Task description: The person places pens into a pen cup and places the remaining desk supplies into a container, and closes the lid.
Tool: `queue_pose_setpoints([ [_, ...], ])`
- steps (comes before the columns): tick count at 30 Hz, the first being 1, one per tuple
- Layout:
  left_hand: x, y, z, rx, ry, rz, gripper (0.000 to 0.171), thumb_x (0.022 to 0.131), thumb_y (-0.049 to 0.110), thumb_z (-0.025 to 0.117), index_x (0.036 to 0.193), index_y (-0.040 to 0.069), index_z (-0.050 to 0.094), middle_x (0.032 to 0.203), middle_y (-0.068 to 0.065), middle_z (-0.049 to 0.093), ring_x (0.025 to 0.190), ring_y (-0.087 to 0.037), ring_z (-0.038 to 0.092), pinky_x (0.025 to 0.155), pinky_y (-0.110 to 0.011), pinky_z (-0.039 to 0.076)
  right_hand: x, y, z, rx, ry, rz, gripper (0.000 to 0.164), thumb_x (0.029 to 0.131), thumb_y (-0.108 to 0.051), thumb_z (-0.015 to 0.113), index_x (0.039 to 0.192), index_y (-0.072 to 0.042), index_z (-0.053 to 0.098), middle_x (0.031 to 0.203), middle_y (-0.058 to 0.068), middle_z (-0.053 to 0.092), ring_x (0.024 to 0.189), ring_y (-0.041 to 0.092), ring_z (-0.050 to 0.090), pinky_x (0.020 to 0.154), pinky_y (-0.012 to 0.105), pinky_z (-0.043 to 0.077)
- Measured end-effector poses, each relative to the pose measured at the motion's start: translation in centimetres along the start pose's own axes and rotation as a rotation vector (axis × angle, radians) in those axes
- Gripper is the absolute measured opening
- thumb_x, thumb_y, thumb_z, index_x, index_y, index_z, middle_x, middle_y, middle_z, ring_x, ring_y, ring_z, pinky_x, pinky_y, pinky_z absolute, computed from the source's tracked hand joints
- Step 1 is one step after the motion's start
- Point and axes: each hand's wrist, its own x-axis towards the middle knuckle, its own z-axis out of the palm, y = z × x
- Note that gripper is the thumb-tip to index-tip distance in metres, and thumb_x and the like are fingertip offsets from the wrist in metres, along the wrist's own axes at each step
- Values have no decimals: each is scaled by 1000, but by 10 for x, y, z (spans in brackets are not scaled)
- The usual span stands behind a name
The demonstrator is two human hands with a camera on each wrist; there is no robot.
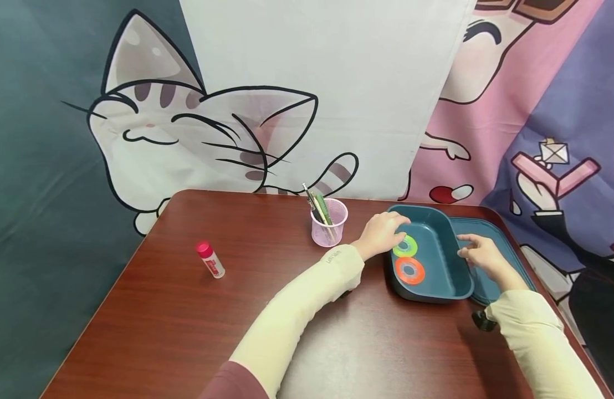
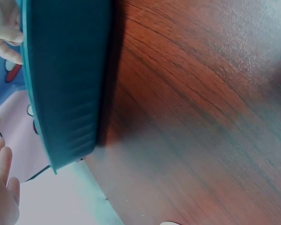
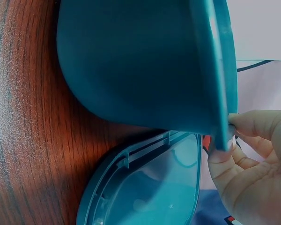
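A teal storage box [image 1: 444, 257] stands without its lid on the right part of the table. My right hand [image 1: 484, 257] pinches its right rim between thumb and fingers, plain in the right wrist view on the box wall [image 3: 131, 61]. My left hand [image 1: 382, 235] reaches over the box's left rim, near a green ring [image 1: 405, 246] like a roll of tape. In the left wrist view the left hand [image 2: 2, 183] has loosely extended fingers and no object shows in it. An orange ring [image 1: 409, 270] of the same kind lies inside the box, in front of the green one.
Right of the box lies a teal lid [image 1: 504, 244], partly under the right hand and the box. Behind the left forearm stands a pink mesh cup [image 1: 329, 224] with pens. A glue stick [image 1: 210, 259] with a red cap is on the table's left side.
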Motion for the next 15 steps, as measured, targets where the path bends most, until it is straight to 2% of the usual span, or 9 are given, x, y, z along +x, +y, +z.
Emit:
queue_pose_setpoints([
  [7,-16,0,-16,-121,112,21,31,83,28,59,113,20,59,108,7,60,92,-3,57,78,-13,43,-1,1,-1,-8,1,-26,50,82,-2,49,126,15,33,82,12,57,61,9,48,61,30,48],
  [11,-28,-2,-25,-161,162,43,31,83,28,59,113,19,59,105,7,59,85,-3,57,71,-10,41,-1,2,-2,-11,-2,-24,50,82,-3,49,127,14,33,84,13,58,63,10,49,64,33,49],
  [15,-41,-5,-36,-228,216,32,30,82,27,60,111,18,59,103,7,60,84,-3,58,70,-9,40,-1,2,-1,-14,-5,-25,51,82,-3,50,126,15,33,85,15,58,63,11,49,63,32,49],
])
